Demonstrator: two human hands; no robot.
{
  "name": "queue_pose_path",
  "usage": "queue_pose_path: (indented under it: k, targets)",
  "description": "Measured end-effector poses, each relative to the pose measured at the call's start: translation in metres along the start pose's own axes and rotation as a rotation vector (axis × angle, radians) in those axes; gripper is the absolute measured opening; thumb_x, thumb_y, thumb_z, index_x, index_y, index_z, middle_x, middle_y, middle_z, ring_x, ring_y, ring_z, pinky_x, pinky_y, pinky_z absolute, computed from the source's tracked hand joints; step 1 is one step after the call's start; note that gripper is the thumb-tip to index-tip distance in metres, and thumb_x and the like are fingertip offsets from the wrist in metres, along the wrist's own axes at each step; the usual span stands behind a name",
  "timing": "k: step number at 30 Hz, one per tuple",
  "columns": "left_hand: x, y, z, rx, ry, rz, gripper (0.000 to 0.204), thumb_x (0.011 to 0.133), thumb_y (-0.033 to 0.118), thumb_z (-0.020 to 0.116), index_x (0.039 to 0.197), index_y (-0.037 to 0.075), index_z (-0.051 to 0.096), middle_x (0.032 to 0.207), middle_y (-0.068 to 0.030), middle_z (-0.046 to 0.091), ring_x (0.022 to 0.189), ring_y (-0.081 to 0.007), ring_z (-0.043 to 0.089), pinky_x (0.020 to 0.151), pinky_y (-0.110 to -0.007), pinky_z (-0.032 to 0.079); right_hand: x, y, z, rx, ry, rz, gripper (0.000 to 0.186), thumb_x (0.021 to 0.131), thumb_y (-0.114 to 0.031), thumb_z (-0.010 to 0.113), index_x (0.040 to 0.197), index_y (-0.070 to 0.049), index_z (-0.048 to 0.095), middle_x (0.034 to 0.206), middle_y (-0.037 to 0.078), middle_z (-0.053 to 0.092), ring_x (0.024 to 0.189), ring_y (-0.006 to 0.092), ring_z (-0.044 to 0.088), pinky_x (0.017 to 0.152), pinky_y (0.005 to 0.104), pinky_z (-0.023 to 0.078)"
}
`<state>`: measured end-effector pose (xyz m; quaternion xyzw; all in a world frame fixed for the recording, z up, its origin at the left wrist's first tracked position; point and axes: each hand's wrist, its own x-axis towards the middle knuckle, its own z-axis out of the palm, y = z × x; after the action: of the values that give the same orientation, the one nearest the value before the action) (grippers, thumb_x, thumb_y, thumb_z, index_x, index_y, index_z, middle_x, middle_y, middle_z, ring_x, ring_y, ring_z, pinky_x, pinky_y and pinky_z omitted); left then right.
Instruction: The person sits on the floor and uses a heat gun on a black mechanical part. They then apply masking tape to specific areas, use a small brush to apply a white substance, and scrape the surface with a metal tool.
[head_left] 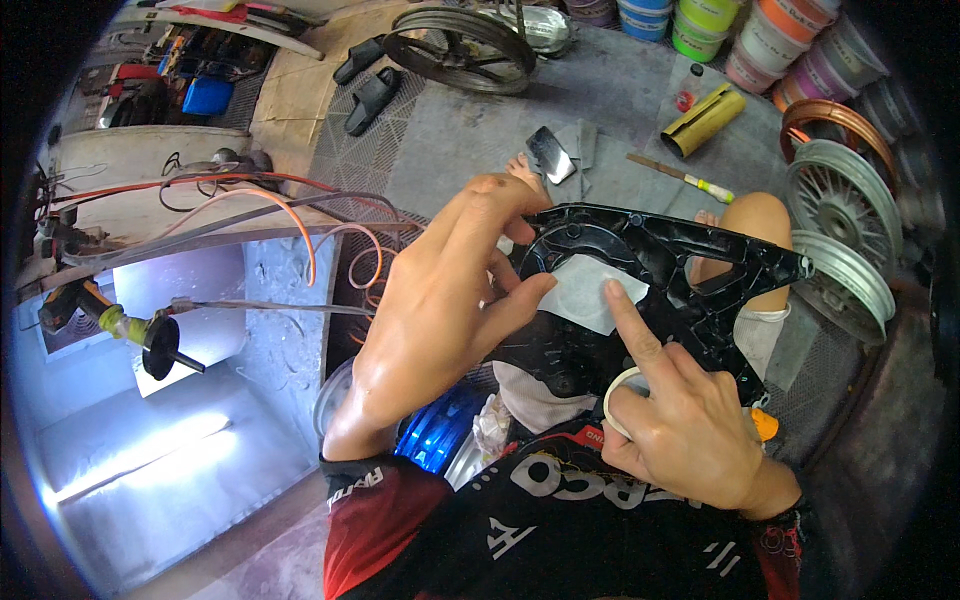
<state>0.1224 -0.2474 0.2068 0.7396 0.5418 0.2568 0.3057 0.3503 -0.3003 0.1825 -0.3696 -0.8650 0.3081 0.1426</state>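
Note:
A glossy black cast motorcycle part (pixel 690 235) lies across my lap, with a round recess and an open triangular frame. A pale translucent sheet of masking tape (pixel 580 300) covers part of its face. My right hand (pixel 690 425) presses the sheet's right side with the index fingertip, while its curled fingers hold a cream-coloured tape roll (pixel 612 405). My left hand (pixel 445 275) is over the part's left side. Its fingers are curled but apart, and the thumb tip is at the sheet's left edge. Whether the left fingertips grip the part I cannot see clearly.
On the floor ahead are a phone (pixel 550 155), a yellow split tube (pixel 703 120) and a brush-like tool (pixel 680 178). Wheel rims (pixel 840 205) and paint buckets (pixel 780 35) stand at the right. Hoses (pixel 300 205) and a spray booth (pixel 190 400) are at the left.

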Motion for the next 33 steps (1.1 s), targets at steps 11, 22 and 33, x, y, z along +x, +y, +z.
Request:
queue_pose_path:
  k: [11,22,33]
  targets:
    - [-0.026,-0.007,0.003,0.017,0.09,-0.08,0.047,0.072,0.007,0.083,0.113,0.003,0.06,0.085,-0.0068,0.061,0.057,-0.0141,0.054,0.051,-0.027,0.045,0.014,-0.007,-0.004,-0.055,-0.075,0.03,0.013,0.058,-0.01,0.072,0.059,-0.002,0.062,0.151,0.033,0.032,0.069,0.0236,0.065,0.048,0.0326,0.051]
    - [-0.024,-0.014,0.022,0.064,0.147,0.014,0.037,0.08,0.003,0.076,0.112,0.002,0.058,0.072,-0.0032,0.063,0.051,-0.0095,0.05,0.05,-0.025,0.042,0.02,-0.006,-0.007,-0.014,-0.099,0.038,0.014,0.059,-0.01,0.074,0.058,-0.003,0.063,0.152,0.034,0.028,0.072,0.0264,0.07,0.054,0.0346,0.053]
    - [-0.023,-0.018,0.018,0.012,0.11,-0.079,0.031,0.08,0.003,0.075,0.106,0.001,0.058,0.073,-0.0082,0.063,0.059,-0.0205,0.059,0.052,-0.032,0.045,0.028,-0.01,-0.006,-0.071,-0.084,0.005,0.014,0.058,-0.01,0.073,0.057,-0.002,0.062,0.149,0.035,0.032,0.066,0.0227,0.067,0.05,0.0317,0.052]
